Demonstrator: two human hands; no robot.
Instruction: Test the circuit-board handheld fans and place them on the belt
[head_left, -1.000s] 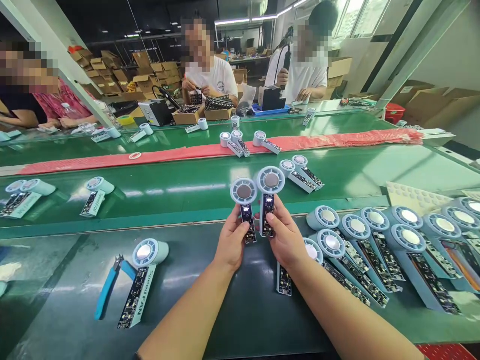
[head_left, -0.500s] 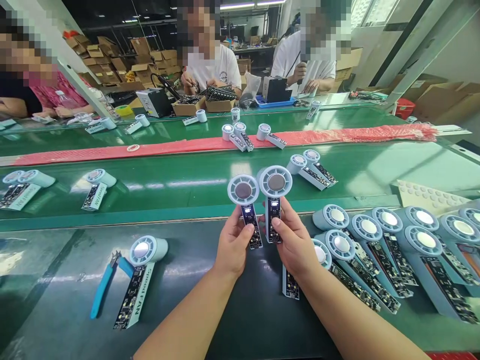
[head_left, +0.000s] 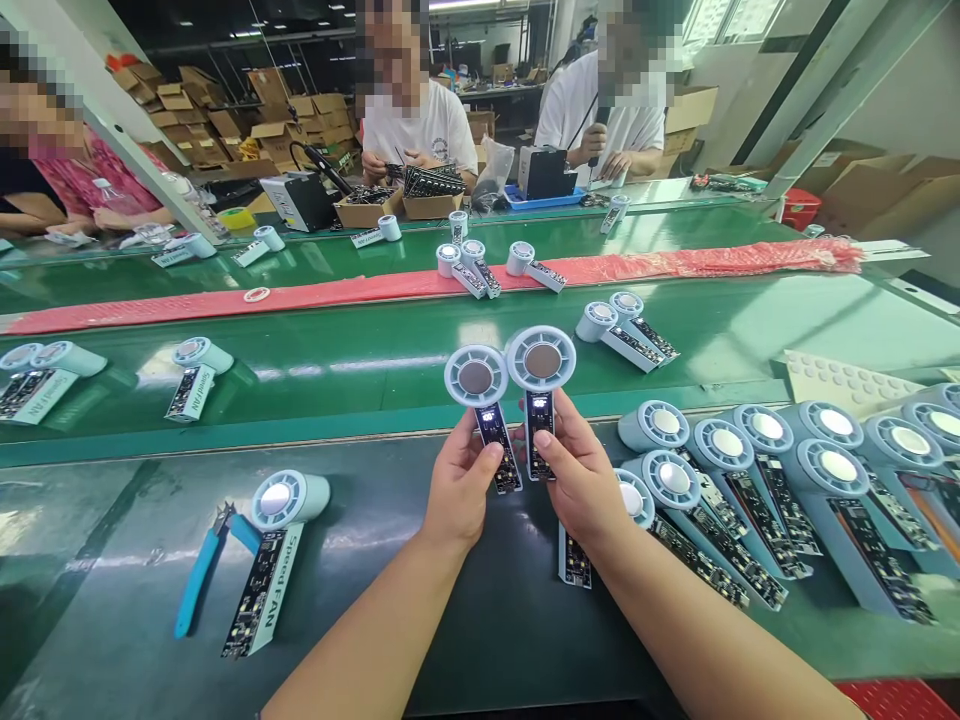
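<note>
Two light-blue handheld fans stand upright side by side, round heads up, circuit boards facing me with small lit displays. My left hand (head_left: 459, 485) is closed round the handle of the left fan (head_left: 477, 376), its thumb on the board. Around the handle of the right fan (head_left: 541, 359) my right hand (head_left: 577, 470) is closed, thumb also pressed on the board. The two heads nearly touch. Behind my right forearm lies another fan (head_left: 576, 562), partly hidden.
Several open fans (head_left: 832, 465) lie at the right. A single fan (head_left: 262, 590) and blue-handled cutters (head_left: 196, 585) lie left. Fans sit on the green conveyor (head_left: 360, 370), beyond it a red strip (head_left: 322, 295). People (head_left: 420, 130) work opposite.
Both fans, still held, appear slightly larger and a little further left, with their displays lit. The whole view has shifted slightly.
</note>
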